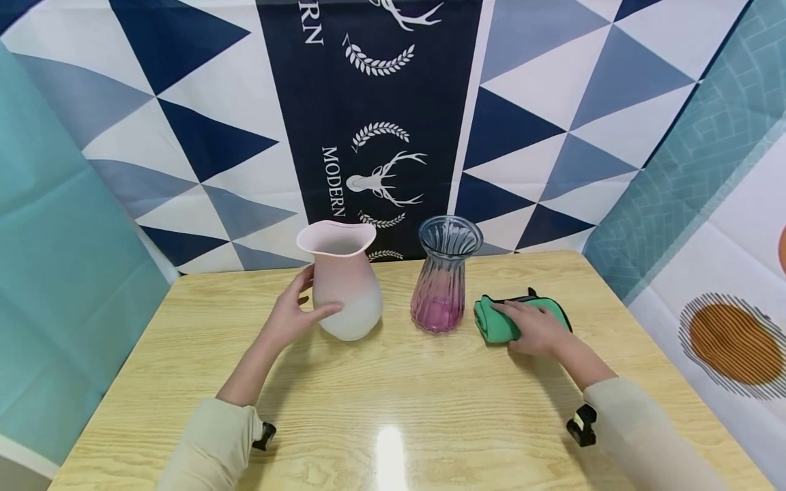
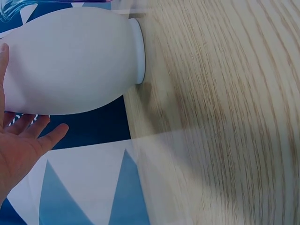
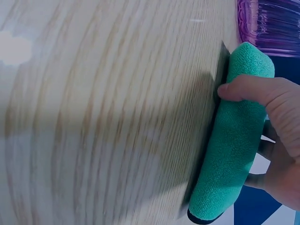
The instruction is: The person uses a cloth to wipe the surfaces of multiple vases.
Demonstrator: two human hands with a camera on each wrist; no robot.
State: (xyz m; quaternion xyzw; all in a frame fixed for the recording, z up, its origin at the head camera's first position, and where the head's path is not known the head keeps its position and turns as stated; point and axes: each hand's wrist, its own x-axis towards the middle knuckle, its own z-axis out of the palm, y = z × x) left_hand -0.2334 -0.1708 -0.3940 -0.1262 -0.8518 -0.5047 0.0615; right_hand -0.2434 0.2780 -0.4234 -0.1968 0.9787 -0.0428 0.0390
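A frosted vase [image 1: 347, 293], pink at its wavy rim and white below, stands upright on the table. At its left side is my left hand [image 1: 295, 310], the thumb across the front and the other fingers spread near the side. In the left wrist view, the little finger of the left hand [image 2: 21, 152] is apart from the vase [image 2: 79, 61]. My right hand [image 1: 537, 329] holds a folded green cloth [image 1: 494, 324] with dark edging, which lies on the table. The right wrist view has the thumb on the near side of the cloth [image 3: 234, 140] and fingers behind it.
Between the hands stands a ribbed glass vase [image 1: 439, 293], blue above and purple-pink below. The light wooden table [image 1: 344, 402] ends at a patterned fabric backdrop [image 1: 374, 102]. More fabric hangs at both sides.
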